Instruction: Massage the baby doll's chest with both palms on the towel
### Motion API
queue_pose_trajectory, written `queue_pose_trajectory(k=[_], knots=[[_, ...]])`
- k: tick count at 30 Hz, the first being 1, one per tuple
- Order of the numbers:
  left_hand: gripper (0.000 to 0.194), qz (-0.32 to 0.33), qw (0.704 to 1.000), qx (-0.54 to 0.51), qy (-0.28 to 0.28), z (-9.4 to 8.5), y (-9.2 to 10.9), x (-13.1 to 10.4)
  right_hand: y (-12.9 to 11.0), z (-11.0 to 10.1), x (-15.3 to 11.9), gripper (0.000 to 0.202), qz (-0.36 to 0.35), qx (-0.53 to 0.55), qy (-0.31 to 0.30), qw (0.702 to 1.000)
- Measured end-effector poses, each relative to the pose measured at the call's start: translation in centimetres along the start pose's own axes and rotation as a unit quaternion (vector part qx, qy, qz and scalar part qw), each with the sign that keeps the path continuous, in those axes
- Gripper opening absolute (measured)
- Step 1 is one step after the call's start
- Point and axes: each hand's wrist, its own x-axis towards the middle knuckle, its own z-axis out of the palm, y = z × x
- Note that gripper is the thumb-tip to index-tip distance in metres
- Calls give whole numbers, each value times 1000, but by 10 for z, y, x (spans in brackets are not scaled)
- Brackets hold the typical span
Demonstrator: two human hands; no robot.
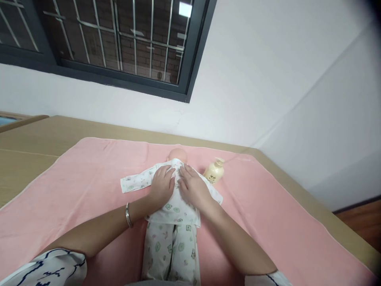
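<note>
A doll (pixel 177 154) lies on a pink cloth (pixel 101 171), its bald head toward the wall. It wears a white patterned top (pixel 175 212) and matching trousers (pixel 159 246). My left hand (pixel 162 184) rests flat on the left side of the chest, fingers extended. On the right side of the chest lies my right hand (pixel 194 186), also with its fingers stretched out. Both hands touch the fabric near the collar, a small gap between them. A pale yellow pump bottle (pixel 214 171) lies beside the right sleeve.
The pink cloth covers much of a wooden surface (pixel 38 137). Behind it rise a white wall (pixel 238 79) and a dark-framed window (pixel 190 71) with metal bars. Something blue and wooden shows at the far left edge.
</note>
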Motion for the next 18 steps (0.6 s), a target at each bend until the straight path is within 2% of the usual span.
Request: queue_pose_trajectory(k=[3, 5, 6, 8, 10, 12, 14, 15, 18], knots=[[34, -7, 999, -34, 19, -3, 5, -2, -11, -11, -7, 40, -4, -13, -12, 1000], [30, -16, 999, -40, 17, -11, 11, -3, -19, -21, -14, 30, 22, -37, -66, 997], [27, -16, 999, -33, -3, -18, 16, -3, -22, -26, -17, 26, 32, -50, -106, 993], [21, -12, 996, 2, -91, -37, 26, -2, -26, -33, -24, 20, 26, -68, -190, 979], [19, -11, 974, 49, -222, -59, 35, -1, -27, -34, -27, 26, -1, -81, -252, 964], [26, 18, 932, 63, -356, -75, 39, -3, -27, -31, -28, 26, -19, -97, -276, 956], [27, 64, 901, 78, -421, -79, 37, -9, -25, -26, -29, 12, -35, -105, -273, 956], [26, 82, 897, 85, -426, -77, 34, -12, -24, -24, -29, 4, -41, -104, -269, 957], [36, 77, 921, 47, -379, -64, 25, -19, -19, -23, -31, 14, -52, -87, -265, 959]])
